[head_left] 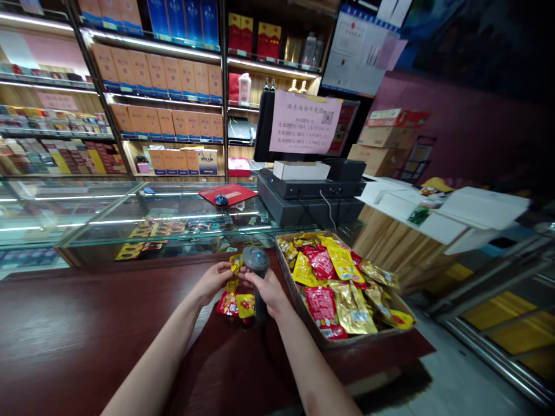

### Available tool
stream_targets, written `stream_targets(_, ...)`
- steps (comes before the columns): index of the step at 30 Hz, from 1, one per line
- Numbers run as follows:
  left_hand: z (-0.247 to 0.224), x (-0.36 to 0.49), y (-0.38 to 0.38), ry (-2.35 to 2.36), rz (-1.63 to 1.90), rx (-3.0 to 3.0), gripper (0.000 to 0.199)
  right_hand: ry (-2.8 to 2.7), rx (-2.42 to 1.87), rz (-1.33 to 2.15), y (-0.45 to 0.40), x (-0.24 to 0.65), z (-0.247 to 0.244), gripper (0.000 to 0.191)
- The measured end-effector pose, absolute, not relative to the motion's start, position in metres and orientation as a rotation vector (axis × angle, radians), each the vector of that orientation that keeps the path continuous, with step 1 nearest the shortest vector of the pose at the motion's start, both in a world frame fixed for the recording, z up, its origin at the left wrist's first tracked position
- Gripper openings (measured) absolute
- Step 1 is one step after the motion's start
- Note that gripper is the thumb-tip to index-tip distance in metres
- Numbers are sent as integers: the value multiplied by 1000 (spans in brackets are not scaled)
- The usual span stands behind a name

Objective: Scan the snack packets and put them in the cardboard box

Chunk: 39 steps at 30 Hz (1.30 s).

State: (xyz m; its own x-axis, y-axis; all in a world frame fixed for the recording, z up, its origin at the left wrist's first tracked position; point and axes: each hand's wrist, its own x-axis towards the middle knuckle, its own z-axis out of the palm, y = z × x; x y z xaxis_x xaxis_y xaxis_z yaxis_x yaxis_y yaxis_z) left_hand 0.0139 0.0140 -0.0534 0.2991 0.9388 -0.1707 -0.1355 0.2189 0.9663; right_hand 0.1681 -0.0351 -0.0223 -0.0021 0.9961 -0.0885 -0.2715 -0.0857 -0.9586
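Note:
My left hand [214, 283] pinches a small yellow snack packet [235, 276] by its edge. A dark grey handheld barcode scanner [255, 260], with a small blue light on its head, is gripped in my right hand [269, 292]. The scanner's head is right beside the yellow packet. Below the hands, a red snack packet [227, 304] and another yellow packet [245, 306] lie on the dark red-brown counter [108, 323]. To the right of my right hand stands a shallow cardboard box [297, 299] heaped with red, yellow and gold snack packets [321, 263].
Behind the counter runs a glass display case [173, 231] with a red mouse pad [234, 193] and a computer mouse [221, 200] on it. A monitor [264, 133] bearing a paper notice stands behind the box. White foam boxes [446, 225] are at the right; stocked shelves [160, 95] line the back.

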Motion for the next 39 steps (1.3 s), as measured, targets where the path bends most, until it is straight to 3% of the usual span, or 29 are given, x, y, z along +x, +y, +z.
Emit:
stream_targets(5, -53, 17, 33, 898, 817, 746, 15, -939, -1213, 1447, -51, 175, -15, 27)
stream_targets(14, -72, 21, 61, 1047, 853, 1062, 44, -975, -1237, 1468, -51, 169, -21, 23)
stream_targets(27, -52, 28, 54, 1032, 788, 1238, 45, -970, -1277, 1424, -47, 167, -23, 23)
stream_targets(35, -51, 26, 53, 1048, 787, 1296, 36, -991, -1284, 1437, -50, 167, -17, 22)
stream_targets(39, -40, 28, 45, 1019, 735, 1251, 44, -971, -1287, 1261, -52, 174, -16, 24)
